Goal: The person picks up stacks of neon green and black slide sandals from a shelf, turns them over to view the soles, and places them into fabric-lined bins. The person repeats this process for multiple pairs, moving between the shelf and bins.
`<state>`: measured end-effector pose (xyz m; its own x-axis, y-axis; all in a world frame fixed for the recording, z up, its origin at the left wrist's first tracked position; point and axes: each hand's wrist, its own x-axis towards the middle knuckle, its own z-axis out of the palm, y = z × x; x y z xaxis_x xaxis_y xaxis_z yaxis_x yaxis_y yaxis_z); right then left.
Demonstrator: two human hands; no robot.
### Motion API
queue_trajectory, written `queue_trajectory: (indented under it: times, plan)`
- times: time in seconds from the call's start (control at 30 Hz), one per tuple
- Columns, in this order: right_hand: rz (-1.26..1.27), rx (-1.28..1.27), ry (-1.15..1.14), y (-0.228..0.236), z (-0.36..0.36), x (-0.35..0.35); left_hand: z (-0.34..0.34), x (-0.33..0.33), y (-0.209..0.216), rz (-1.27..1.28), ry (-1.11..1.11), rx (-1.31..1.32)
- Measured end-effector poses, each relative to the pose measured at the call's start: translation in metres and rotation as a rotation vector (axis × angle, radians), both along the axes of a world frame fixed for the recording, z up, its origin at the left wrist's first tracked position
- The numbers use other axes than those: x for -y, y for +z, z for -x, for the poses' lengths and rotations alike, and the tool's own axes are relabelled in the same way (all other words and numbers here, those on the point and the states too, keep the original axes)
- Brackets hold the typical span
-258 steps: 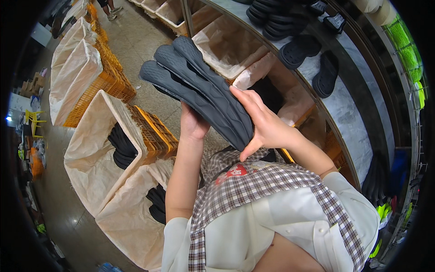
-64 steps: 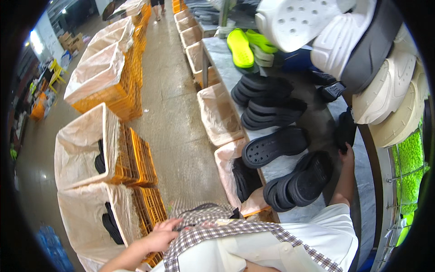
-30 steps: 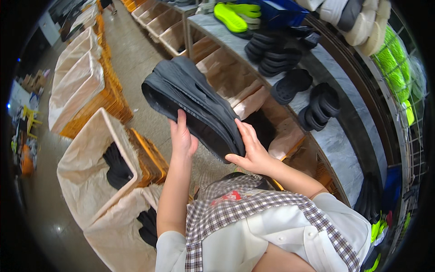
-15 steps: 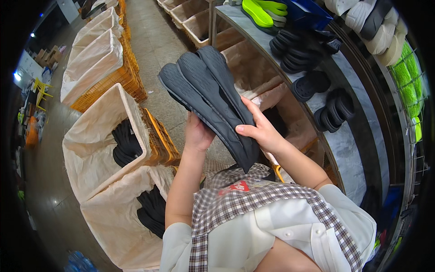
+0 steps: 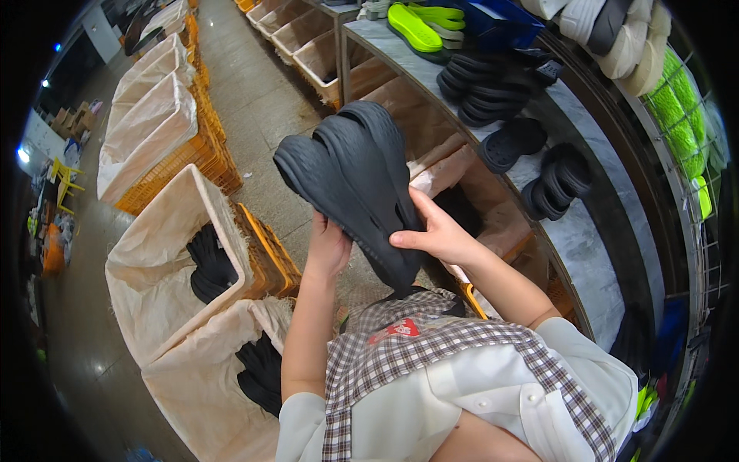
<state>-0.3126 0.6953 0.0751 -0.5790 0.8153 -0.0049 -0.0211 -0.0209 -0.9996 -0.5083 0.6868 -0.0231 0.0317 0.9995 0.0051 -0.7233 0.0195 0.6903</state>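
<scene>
A stack of several black shoe soles [image 5: 350, 185] is held up in front of my body, fanned apart at the far end and gathered at the near end. My left hand [image 5: 329, 242] is closed on the stack's left side, its fingers partly hidden beneath. On the right side my right hand [image 5: 435, 231] grips the stack, thumb lying on top and the other fingers along the edge. To the left, a cloth-lined basket [image 5: 154, 285] contains black soles [image 5: 212, 262]. A nearer lined basket [image 5: 192, 393] also has black soles [image 5: 262, 373] inside.
At the right, a grey marbled table [image 5: 593, 262] carries black clogs [image 5: 512, 145] and bright green soles [image 5: 414, 28]. Beyond it stands a wire rack [image 5: 697, 223] with white shoes and green pieces. More lined yellow baskets [image 5: 165, 162] line the aisle floor [image 5: 258, 100].
The soles have turned and tilted in my hands, so their broad upper faces show more. Both hands keep their hold. The surroundings have shifted slightly in the view.
</scene>
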Motion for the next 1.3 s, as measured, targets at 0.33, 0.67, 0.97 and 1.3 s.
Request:
queue_trajectory:
  times: [0.33, 0.67, 0.97, 1.3]
  plan:
    - [-0.548, 0.283, -0.086, -0.009, -0.01, -0.006, -0.002, 0.006, 0.002, -0.084, 0.096, -0.282]
    - [-0.332, -0.037, 0.025, -0.017, -0.032, -0.032, -0.011, 0.016, 0.02, 0.161, -0.157, 0.354]
    - [0.392, -0.326, -0.005, -0.001, -0.019, 0.006, -0.017, 0.024, 0.047, 0.246, -0.126, 0.113]
    - [0.359, -0.282, -0.046, -0.016, -0.014, 0.013, -0.018, 0.021, 0.016, 0.279, -0.096, 0.295]
